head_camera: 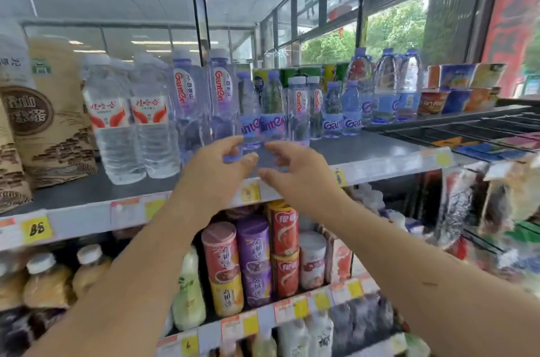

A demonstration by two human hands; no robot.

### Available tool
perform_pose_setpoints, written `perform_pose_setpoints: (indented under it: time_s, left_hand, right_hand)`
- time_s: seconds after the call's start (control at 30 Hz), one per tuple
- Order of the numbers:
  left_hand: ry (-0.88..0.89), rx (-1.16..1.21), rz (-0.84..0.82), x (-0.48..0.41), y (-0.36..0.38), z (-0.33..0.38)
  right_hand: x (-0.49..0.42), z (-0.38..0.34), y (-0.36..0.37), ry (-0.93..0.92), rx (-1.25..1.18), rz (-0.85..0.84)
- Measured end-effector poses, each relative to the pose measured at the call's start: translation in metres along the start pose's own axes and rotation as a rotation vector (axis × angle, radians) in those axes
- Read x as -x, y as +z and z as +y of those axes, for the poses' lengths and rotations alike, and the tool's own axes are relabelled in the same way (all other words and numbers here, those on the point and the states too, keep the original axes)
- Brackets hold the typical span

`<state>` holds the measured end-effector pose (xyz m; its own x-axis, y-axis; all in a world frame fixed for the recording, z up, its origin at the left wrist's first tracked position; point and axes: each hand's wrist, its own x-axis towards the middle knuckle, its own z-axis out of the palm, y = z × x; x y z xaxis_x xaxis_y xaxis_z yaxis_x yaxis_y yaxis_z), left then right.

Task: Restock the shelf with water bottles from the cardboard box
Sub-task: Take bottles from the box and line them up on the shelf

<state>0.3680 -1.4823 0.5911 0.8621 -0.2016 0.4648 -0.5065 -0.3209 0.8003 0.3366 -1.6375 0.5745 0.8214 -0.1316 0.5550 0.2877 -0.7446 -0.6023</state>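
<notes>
Step, I judge: settling small Ganten bottles (273, 120) on top shelf (365, 152) | left hand (216, 172), right hand (301, 175): fingers loosely spread, gripping nothing I see, just before them | cardboard box: unseen | I'd push bases, low, gently.

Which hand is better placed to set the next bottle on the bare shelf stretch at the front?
Probably the right hand: the bare shelf lies on its side, while the left hand sits by the tall Ganten bottles and would cross over.
</notes>
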Motion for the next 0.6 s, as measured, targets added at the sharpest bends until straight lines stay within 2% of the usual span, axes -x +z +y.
perform_pose_setpoints:
  time_s: [0.1,0.23,0.4,0.6]
  left_hand:
    - [-0.028,0.022,0.021,0.043,0.032,0.003]
    - [-0.105,0.027,-0.063,0.107,0.097,-0.015]
    - [-0.311,0.055,-0.219,0.189,0.190,-0.069]
    - [-0.562,0.098,-0.441,0.281,0.274,-0.161]
  right_hand:
    - [0.054,0.026,-0.019,0.032,-0.049,-0.016]
    - [0.135,0.073,-0.037,0.106,-0.030,-0.116]
    - [0.241,0.144,-0.034,0.320,-0.066,-0.255]
    - [0.356,0.243,0.008,0.606,0.025,-0.355]
